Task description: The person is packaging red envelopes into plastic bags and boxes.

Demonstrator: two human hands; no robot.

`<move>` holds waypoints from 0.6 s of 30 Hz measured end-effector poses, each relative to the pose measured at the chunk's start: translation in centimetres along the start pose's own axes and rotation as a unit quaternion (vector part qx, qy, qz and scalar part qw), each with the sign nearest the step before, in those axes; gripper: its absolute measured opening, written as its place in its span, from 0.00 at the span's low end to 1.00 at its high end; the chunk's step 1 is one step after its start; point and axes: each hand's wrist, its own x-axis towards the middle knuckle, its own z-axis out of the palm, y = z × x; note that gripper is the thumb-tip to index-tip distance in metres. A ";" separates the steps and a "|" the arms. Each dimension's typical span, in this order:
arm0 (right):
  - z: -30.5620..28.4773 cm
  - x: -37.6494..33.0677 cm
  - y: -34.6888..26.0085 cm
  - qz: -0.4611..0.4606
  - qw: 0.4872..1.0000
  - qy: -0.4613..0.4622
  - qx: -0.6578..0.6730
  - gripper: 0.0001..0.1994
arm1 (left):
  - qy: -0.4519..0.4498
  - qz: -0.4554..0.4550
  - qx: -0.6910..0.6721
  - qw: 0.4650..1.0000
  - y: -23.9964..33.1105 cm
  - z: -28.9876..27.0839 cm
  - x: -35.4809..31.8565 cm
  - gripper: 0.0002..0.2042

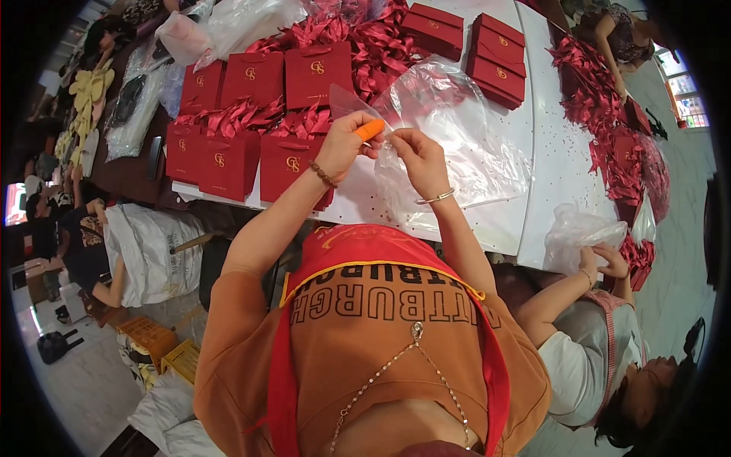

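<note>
A large clear plastic bag (457, 129) lies spread over the white table, its near edge raised toward my hands. My left hand (344, 146) is closed, with a bit of the clear film at its fingers. A short orange piece (371, 129) sits at those fingertips; whether it is a finger cover or a held object I cannot tell. Close beside it, my right hand (421, 158) pinches the film between thumb and forefinger. Just left of my left hand stand red gift bags (293, 164) with gold lettering and ribbon handles.
More red gift bags (318, 72) and heaped red ribbons (381, 38) fill the far left. Red boxes (497, 61) lie at the back. At right, a seated person handles a clear bag (582, 236). The white table (544, 152) carries scattered dark specks.
</note>
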 end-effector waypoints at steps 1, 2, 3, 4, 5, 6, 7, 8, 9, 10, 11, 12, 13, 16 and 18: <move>0.1 0.0 -0.2 0.000 1.000 0.011 0.005 0.10 | 0.005 0.011 0.002 1.000 0.0 -0.1 0.0 0.06; 0.2 -0.1 -0.3 0.000 1.000 0.022 0.010 0.09 | 0.007 0.011 0.001 1.000 0.1 -0.1 -0.1 0.06; 0.4 0.0 -0.2 0.000 1.000 0.020 0.010 0.09 | 0.014 -0.021 -0.031 0.999 0.3 -0.2 -0.2 0.07; 0.5 0.1 0.0 -0.015 0.999 0.032 0.018 0.09 | 0.021 -0.051 -0.062 0.997 0.4 -0.3 -0.3 0.08; 0.6 0.2 0.1 -0.031 0.998 0.044 0.027 0.08 | 0.024 -0.050 -0.063 0.996 0.4 -0.2 -0.5 0.08; 0.6 0.2 0.1 -0.032 0.998 0.041 0.028 0.08 | 0.014 -0.058 -0.038 0.998 0.4 0.0 -0.7 0.08; 0.8 0.3 0.0 -0.087 0.995 0.048 -0.016 0.07 | 0.008 -0.064 -0.012 0.998 0.4 0.1 -0.9 0.09; 0.9 0.3 -0.1 -0.143 0.986 0.056 -0.059 0.07 | 0.014 -0.062 -0.013 0.998 0.3 0.2 -0.9 0.09; 0.9 0.2 0.0 -0.145 0.987 0.049 -0.057 0.07 | -0.021 -0.060 0.020 0.998 0.0 0.2 -0.9 0.09; 1.0 0.2 0.2 -0.138 0.987 0.058 -0.055 0.06 | -0.053 -0.058 0.054 0.995 -0.3 0.1 -0.8 0.09; 1.1 0.1 0.3 -0.131 0.988 0.066 -0.053 0.05 | -0.045 -0.056 0.054 0.996 -0.5 0.0 -0.8 0.09; 1.1 0.0 0.2 -0.146 0.985 0.070 -0.056 0.05 | -0.050 -0.053 0.057 0.996 -0.8 -0.1 -0.7 0.09; 1.1 0.0 0.3 -0.148 0.986 0.062 -0.053 0.05 | -0.056 -0.051 0.061 0.995 -0.9 0.0 -0.6 0.09; 1.1 -0.3 0.3 -0.036 0.998 0.032 0.041 0.08 | 0.007 -0.020 0.045 0.999 -1.4 0.5 -0.9 0.09; 1.4 -0.1 -0.3 0.020 0.993 0.025 0.110 0.10 | 0.041 0.014 0.008 0.999 -2.4 0.2 -0.5 0.09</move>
